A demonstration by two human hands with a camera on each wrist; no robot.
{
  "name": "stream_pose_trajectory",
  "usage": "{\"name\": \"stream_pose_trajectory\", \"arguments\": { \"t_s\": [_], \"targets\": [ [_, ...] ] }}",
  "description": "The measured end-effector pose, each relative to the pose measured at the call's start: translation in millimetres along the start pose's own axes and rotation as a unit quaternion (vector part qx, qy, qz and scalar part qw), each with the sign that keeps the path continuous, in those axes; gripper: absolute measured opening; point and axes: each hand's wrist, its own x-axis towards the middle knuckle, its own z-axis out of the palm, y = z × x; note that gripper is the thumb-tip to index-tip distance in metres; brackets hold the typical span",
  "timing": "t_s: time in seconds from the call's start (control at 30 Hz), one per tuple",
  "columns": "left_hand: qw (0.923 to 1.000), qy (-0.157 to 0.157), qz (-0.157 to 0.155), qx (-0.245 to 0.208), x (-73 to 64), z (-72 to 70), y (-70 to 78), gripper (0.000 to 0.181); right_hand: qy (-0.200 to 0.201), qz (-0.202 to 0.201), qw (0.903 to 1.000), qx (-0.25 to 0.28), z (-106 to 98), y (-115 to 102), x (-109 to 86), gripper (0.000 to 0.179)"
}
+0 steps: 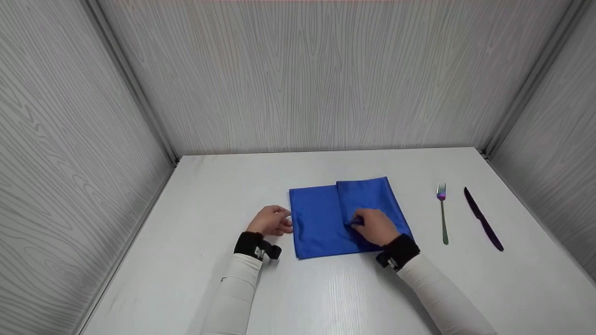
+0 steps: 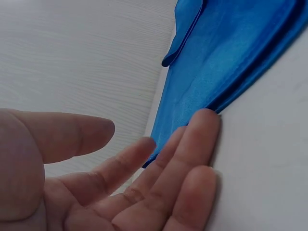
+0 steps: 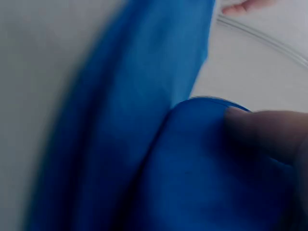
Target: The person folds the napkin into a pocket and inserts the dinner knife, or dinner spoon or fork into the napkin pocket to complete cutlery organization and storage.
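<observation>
Two white sleeves [image 1: 233, 295] come nearest in the head view, rising from the bottom edge, one left of centre and one towards the lower right, each ending in a black wristband [image 1: 248, 243] with a small dark device attached. Beyond them, a blue cloth [image 1: 316, 223] lies on the white table [image 1: 223, 186], a little right of the middle of the frame. Its right part is doubled over in a flap [image 1: 365, 195]. At the cloth's left edge is the left hand [image 1: 271, 220], its fingers loosely bent, gripping nothing. On the right part, the right hand [image 1: 378, 227] pinches the near corner of the flap. Towards the right of the frame lie a shiny multicoloured fork [image 1: 443, 218] and, just beside it, a dark purplish knife [image 1: 484, 221]. Grey wood-grain panels [image 1: 302, 79] fill the top and both sides.

From the left wrist, the cloth occupies the upper right. The left thumb stands apart from the fingers, whose tips reach the cloth's edge near the centre; whether they press it I cannot tell.

From the right wrist, blurred cloth sweeps from the lower left to the top. At right the right thumb rests on the curled flap, the other fingers hidden; left-hand fingertips show at the upper right.
</observation>
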Motion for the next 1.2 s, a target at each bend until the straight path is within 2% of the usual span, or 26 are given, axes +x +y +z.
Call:
{"name": "stream_pose_trajectory", "arguments": {
  "t_s": [0.07, 0.2, 0.43, 0.6, 0.73, 0.87, 1.03, 1.2],
  "targets": [
    [0.9998, -0.001, 0.005, 0.018, -0.1, 1.0, 0.9, 0.034, -0.012, 0.01, 0.9998, -0.01, 3, -4, -0.5, 0.006],
    [0.9988, -0.001, 0.016, 0.046, -0.6, 3.6, 1.4, 0.031, -0.006, 0.024, 0.9997, -0.004, 5, -9, 0.0, 0.005],
    [0.9981, 0.014, 0.041, 0.044, 4.7, 9.2, 1.1, 0.026, 0.012, 0.019, 0.9996, 0.016, 13, -23, 9.9, 0.005],
    [0.9989, 0.015, 0.027, 0.036, 5.7, 12.4, 2.4, 0.029, 0.027, 0.014, 0.9989, 0.035, 23, -37, 17.3, 0.009],
    [0.9971, 0.01, 0.019, 0.073, 4.9, 13.4, 4.0, 0.031, 0.026, 0.003, 0.9991, 0.033, 33, -46, 20.8, 0.011],
    [0.9941, 0.012, 0.029, 0.104, 5.6, 14.4, 4.7, 0.031, 0.021, -0.007, 0.9991, 0.035, 40, -56, 24.4, 0.01],
    [0.9942, 0.016, 0.028, 0.102, 5.6, 15.0, 4.2, 0.031, 0.007, -0.007, 0.9988, 0.048, 49, -69, 28.6, 0.007],
    [0.9953, 0.016, 0.019, 0.094, 4.4, 16.1, 5.1, 0.032, -0.01, -0.03, 0.9981, 0.053, 56, -79, 30.1, 0.004]
  ]
}}
